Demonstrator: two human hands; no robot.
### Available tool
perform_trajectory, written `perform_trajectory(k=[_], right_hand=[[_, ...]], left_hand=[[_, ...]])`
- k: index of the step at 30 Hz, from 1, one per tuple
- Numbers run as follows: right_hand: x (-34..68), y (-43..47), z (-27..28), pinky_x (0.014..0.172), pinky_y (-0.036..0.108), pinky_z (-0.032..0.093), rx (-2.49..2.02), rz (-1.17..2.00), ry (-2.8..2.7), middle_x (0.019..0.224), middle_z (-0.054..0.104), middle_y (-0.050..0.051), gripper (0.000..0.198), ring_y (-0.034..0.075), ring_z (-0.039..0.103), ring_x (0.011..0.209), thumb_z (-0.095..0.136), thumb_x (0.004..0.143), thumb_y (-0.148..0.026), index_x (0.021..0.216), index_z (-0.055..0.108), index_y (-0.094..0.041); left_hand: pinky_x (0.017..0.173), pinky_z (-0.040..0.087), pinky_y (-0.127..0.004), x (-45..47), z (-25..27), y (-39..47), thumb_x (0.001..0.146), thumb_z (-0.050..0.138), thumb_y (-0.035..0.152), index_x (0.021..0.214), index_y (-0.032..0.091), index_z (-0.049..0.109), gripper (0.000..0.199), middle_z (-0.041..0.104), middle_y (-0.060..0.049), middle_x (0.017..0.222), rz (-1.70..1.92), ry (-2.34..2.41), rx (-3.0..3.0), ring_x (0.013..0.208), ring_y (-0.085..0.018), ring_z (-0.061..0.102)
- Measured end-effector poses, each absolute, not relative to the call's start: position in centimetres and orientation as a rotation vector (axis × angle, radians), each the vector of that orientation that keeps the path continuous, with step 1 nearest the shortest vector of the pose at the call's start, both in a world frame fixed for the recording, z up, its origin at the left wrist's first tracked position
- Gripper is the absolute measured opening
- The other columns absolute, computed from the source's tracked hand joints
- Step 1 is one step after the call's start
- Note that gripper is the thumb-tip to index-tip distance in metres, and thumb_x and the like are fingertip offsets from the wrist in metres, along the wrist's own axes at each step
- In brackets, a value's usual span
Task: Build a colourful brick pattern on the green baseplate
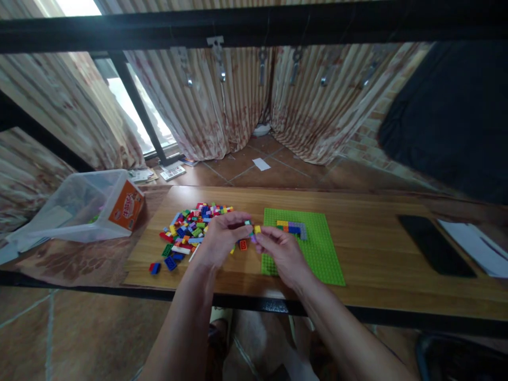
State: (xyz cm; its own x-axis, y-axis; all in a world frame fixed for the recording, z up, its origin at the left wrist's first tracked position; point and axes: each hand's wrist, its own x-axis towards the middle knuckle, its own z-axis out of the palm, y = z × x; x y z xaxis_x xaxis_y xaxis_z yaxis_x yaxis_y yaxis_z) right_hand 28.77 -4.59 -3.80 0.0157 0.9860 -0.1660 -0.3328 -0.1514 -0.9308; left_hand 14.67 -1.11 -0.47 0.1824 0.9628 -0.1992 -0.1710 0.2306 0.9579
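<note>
My left hand [227, 235] pinches a small teal toy brick [248, 223] between thumb and fingers. Close against it, my right hand [281, 251] holds a yellow brick [257, 229], with a purple brick just below it. Whether these bricks are joined, I cannot tell. Beneath my right hand lies the green baseplate [317, 254], bearing a small build of yellow, blue, purple and grey bricks [294, 229]. A pile of mixed loose bricks [186, 227] spreads behind and left of my left hand. One red-orange brick [243, 244] rests on the wood between the hands.
A clear plastic bin [79, 206] with an orange label stands at the left. On the right of the wooden board [373, 254] lie a black phone-like slab [435, 244] and white paper [474, 246]. A dark bar [254, 26] crosses overhead.
</note>
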Motion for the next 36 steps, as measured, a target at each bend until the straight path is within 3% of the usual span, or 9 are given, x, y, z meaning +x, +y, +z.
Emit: perform_trajectory(k=[8, 13, 19, 23, 26, 29, 32, 36], right_hand=[[29.1, -4.7, -3.8, 0.064, 0.023, 0.046, -1.038, 1.582, -0.563, 0.070, 0.067, -0.001, 0.034, 0.009, 0.057, 0.063, 0.084, 0.058, -0.043, 0.076, 0.071, -0.018], [29.5, -4.4, -3.7, 0.058, 0.021, 0.041, -1.076, 1.553, -0.482, 0.070, 0.064, -0.003, 0.036, 0.007, 0.053, 0.061, 0.086, 0.054, -0.041, 0.074, 0.068, -0.018], [30.1, -4.6, -3.4, 0.057, 0.022, 0.040, -1.089, 1.540, -0.504, 0.064, 0.061, -0.003, 0.036, 0.008, 0.050, 0.059, 0.087, 0.049, -0.040, 0.070, 0.068, -0.018], [31.0, -4.6, -3.6, 0.057, 0.023, 0.044, -1.121, 1.458, -0.626, 0.061, 0.059, -0.003, 0.037, 0.008, 0.050, 0.057, 0.083, 0.054, -0.047, 0.069, 0.067, -0.018], [33.1, -4.6, -4.1, 0.057, 0.026, 0.047, -1.227, 1.337, -0.739, 0.065, 0.064, -0.001, 0.038, 0.010, 0.054, 0.057, 0.077, 0.061, -0.049, 0.081, 0.068, -0.018], [36.4, -4.7, -4.6, 0.056, 0.028, 0.048, -1.427, 1.148, -0.897, 0.069, 0.068, 0.001, 0.035, 0.012, 0.058, 0.056, 0.072, 0.067, -0.044, 0.092, 0.068, -0.019], [39.9, -4.9, -5.0, 0.056, 0.028, 0.047, -1.652, 1.064, -1.022, 0.069, 0.069, 0.003, 0.025, 0.013, 0.059, 0.056, 0.067, 0.071, -0.036, 0.087, 0.068, -0.017], [42.2, -5.2, -5.7, 0.060, 0.030, 0.046, -1.847, 0.956, -1.269, 0.071, 0.071, 0.005, 0.021, 0.016, 0.062, 0.062, 0.061, 0.075, -0.029, 0.088, 0.070, -0.016]], left_hand=[[0.066, 0.053, -0.025, 16.1, -0.8, -1.0, 0.064, 0.072, 0.028, 0.088, 0.013, 0.068, 0.029, 0.066, -0.003, 0.086, 0.995, 1.176, 0.947, 0.072, -0.013, 0.061], [0.048, 0.037, -0.019, 16.3, -1.3, -1.1, 0.075, 0.063, 0.046, 0.076, 0.014, 0.064, 0.032, 0.058, 0.001, 0.068, 0.808, 1.207, 1.276, 0.058, -0.009, 0.048], [0.056, 0.035, -0.022, 16.6, -2.0, -1.1, 0.078, 0.060, 0.042, 0.079, 0.014, 0.065, 0.029, 0.058, 0.001, 0.067, 0.718, 1.130, 1.572, 0.060, -0.010, 0.046], [0.064, 0.040, -0.024, 17.2, -1.8, -1.2, 0.079, 0.056, 0.035, 0.077, 0.014, 0.066, 0.023, 0.062, 0.000, 0.071, 0.728, 1.134, 1.655, 0.067, -0.013, 0.052], [0.064, 0.040, -0.024, 17.3, -1.7, -1.1, 0.080, 0.055, 0.034, 0.077, 0.014, 0.067, 0.023, 0.062, 0.000, 0.070, 0.718, 1.172, 1.718, 0.067, -0.014, 0.053], [0.060, 0.037, -0.023, 17.2, -1.9, -1.0, 0.081, 0.055, 0.031, 0.073, 0.014, 0.068, 0.022, 0.060, 0.000, 0.064, 0.646, 1.308, 1.851, 0.064, -0.014, 0.053], [0.061, 0.038, -0.025, 17.3, -2.3, -0.9, 0.083, 0.053, 0.025, 0.072, 0.014, 0.068, 0.022, 0.060, -0.001, 0.059, 0.482, 1.492, 2.009, 0.060, -0.015, 0.055], [0.066, 0.044, -0.030, 17.8, -2.4, -1.1, 0.084, 0.051, 0.023, 0.079, 0.013, 0.071, 0.023, 0.069, -0.012, 0.072, 0.251, 1.691, 2.113, 0.071, -0.023, 0.065]])
